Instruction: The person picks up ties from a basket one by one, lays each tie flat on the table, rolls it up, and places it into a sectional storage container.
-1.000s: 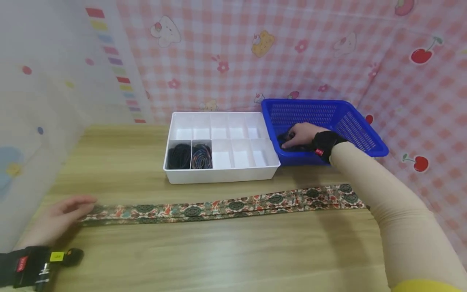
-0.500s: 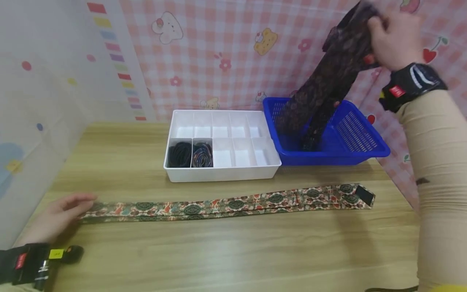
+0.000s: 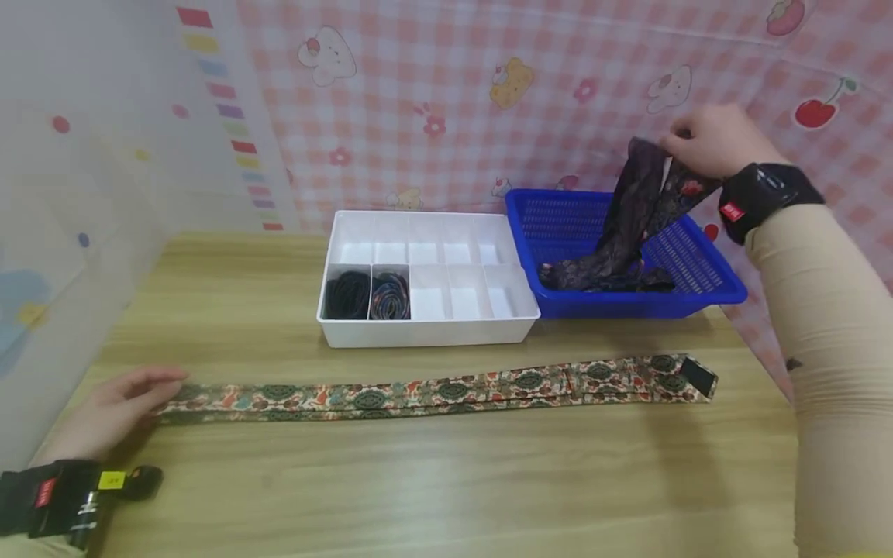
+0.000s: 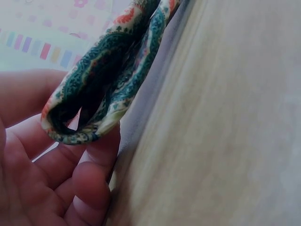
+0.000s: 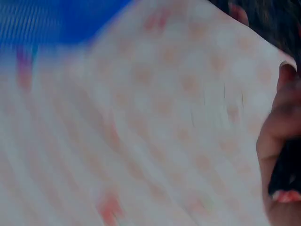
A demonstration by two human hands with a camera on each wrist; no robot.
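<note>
Pinches patterned tie (image 3: 453, 393) with left hand (image 3: 115, 411); in curled right hand (image 3: 722, 143), grips dark cloth (image 3: 628, 213) trailing into blue basket (image 3: 628, 306).

A tabletop (image 3: 446, 480) with a pale, yellowish wood grain is shown, across whose middle a patterned necktie (image 3: 453, 391) is stretched nearly straight from left to right, its right end finished by a dark patch at the tip. Farther back, a white divided box (image 3: 429, 335) is set down with its long side facing front, and a blue slotted basket (image 3: 642, 306) is placed just beside it on the right.
</note>
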